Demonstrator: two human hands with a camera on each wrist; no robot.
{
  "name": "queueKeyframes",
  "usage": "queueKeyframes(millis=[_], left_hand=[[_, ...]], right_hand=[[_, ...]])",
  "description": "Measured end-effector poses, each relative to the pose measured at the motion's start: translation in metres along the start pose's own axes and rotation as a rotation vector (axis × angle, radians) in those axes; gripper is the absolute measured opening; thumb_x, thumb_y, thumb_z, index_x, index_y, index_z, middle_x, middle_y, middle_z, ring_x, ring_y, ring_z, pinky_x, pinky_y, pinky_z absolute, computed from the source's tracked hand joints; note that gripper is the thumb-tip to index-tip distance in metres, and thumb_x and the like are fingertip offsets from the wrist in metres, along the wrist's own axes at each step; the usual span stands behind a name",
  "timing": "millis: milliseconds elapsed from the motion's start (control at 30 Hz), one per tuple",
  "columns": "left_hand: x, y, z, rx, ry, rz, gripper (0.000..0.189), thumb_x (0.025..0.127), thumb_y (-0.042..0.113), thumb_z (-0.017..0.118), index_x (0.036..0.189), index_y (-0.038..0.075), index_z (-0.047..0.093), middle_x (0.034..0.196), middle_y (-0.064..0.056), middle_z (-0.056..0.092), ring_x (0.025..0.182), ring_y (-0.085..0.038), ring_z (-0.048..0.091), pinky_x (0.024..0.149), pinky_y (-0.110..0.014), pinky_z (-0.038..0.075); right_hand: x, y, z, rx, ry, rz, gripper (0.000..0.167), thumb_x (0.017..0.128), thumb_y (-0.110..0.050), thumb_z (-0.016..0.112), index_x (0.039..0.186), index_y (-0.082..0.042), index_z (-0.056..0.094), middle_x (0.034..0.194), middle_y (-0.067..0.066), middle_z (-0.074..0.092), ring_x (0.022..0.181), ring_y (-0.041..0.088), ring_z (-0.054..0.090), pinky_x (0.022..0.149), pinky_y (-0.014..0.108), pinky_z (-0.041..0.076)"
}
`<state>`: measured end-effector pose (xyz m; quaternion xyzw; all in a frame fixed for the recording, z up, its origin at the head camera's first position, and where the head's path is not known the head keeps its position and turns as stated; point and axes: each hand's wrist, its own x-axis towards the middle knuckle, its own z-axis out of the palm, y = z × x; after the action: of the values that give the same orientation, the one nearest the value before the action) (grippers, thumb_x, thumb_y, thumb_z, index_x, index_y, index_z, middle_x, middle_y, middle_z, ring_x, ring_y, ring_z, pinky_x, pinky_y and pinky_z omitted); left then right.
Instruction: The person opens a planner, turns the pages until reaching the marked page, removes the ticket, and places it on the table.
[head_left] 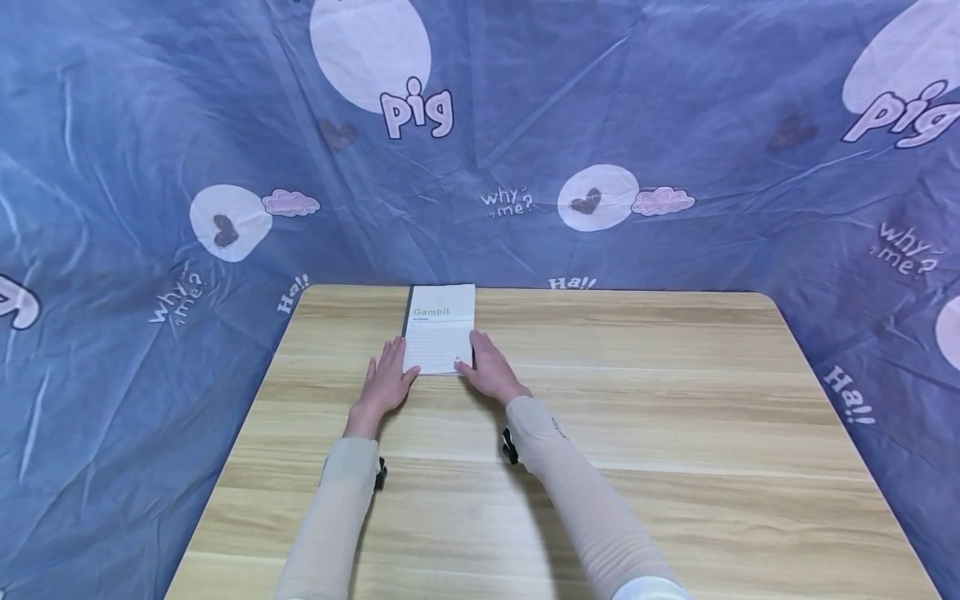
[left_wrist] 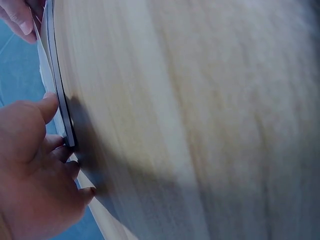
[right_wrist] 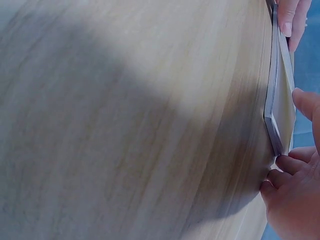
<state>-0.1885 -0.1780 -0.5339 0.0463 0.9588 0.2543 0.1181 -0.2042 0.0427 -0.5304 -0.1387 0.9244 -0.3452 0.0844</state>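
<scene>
A white notebook [head_left: 438, 333] with a dark spine strip and "Gambit" on its cover lies at the table's far edge. My left hand [head_left: 385, 381] holds its near left corner, fingers along the spine side and thumb over the near edge. At the opposite near corner, my right hand [head_left: 491, 368] grips with its thumb on the cover and fingers against the right side. The left wrist view shows the notebook's near edge [left_wrist: 59, 90] low over the wood, beside the left thumb [left_wrist: 47, 106]. From the right wrist, the page block [right_wrist: 272, 95] appears bent near the right fingers [right_wrist: 287, 165].
The wood-grain table [head_left: 637, 433] spreads out to the right and in front of the notebook. A blue printed cloth [head_left: 480, 150] hangs behind the far edge and along both sides. Both sleeved forearms reach across from the near side.
</scene>
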Motion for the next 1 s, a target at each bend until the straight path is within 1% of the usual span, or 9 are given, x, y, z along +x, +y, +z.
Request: queueKeyframes(millis=[400, 600, 833, 1000], left_hand=[[0.002, -0.003, 0.002, 0.024, -0.011, 0.003, 0.069, 0.106, 0.033, 0.038, 0.156, 0.0, 0.005, 0.163, -0.015, 0.001, 0.149, -0.029, -0.006, 0.118, -0.054, -0.006], [0.001, 0.0, 0.003, 0.02, -0.008, 0.009, 0.068, 0.106, 0.033, 0.039, 0.156, 0.0, 0.007, 0.163, -0.014, 0.002, 0.149, -0.029, -0.006, 0.117, -0.054, -0.007], [-0.003, 0.004, 0.005, 0.024, 0.006, 0.016, 0.068, 0.106, 0.033, 0.041, 0.156, 0.001, 0.007, 0.163, -0.014, 0.003, 0.149, -0.028, -0.005, 0.117, -0.054, -0.007], [-0.007, 0.008, 0.007, 0.017, 0.016, 0.024, 0.069, 0.105, 0.033, 0.043, 0.156, 0.0, 0.009, 0.163, -0.014, 0.004, 0.149, -0.029, -0.004, 0.117, -0.055, -0.007]], right_hand=[[-0.002, -0.001, -0.001, -0.018, -0.004, -0.009, 0.074, 0.098, -0.029, 0.06, 0.152, 0.007, 0.022, 0.157, 0.023, 0.024, 0.147, 0.034, 0.018, 0.12, 0.041, 0.015], [-0.004, 0.0, -0.001, -0.005, -0.003, -0.012, 0.074, 0.098, -0.027, 0.06, 0.151, 0.008, 0.023, 0.157, 0.024, 0.023, 0.147, 0.034, 0.018, 0.12, 0.041, 0.015], [-0.007, 0.003, -0.002, -0.014, -0.012, 0.004, 0.074, 0.099, -0.03, 0.059, 0.152, 0.006, 0.021, 0.158, 0.022, 0.021, 0.147, 0.033, 0.016, 0.12, 0.04, 0.014], [-0.014, 0.003, -0.005, 0.018, -0.01, 0.01, 0.074, 0.098, -0.028, 0.06, 0.152, 0.007, 0.022, 0.158, 0.022, 0.021, 0.147, 0.033, 0.017, 0.12, 0.041, 0.015]])
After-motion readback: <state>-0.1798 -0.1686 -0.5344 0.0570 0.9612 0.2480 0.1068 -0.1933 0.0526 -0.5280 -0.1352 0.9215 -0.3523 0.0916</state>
